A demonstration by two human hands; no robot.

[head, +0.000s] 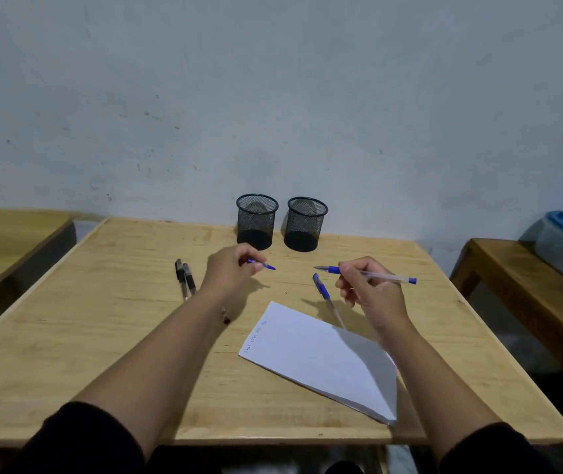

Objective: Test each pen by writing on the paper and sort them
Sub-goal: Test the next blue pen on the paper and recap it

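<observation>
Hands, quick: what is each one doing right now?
Left hand: pinches a blue pen cap.
Right hand: grips an uncapped blue pen.

The light wooden worktop stands against the wall. At its far edge two black mesh cups stand upright, just beside each other. Left of centre lie two black pens, touching side by side. A capped blue pen lies near the white paper sheet, which sits angled on the near right.
</observation>
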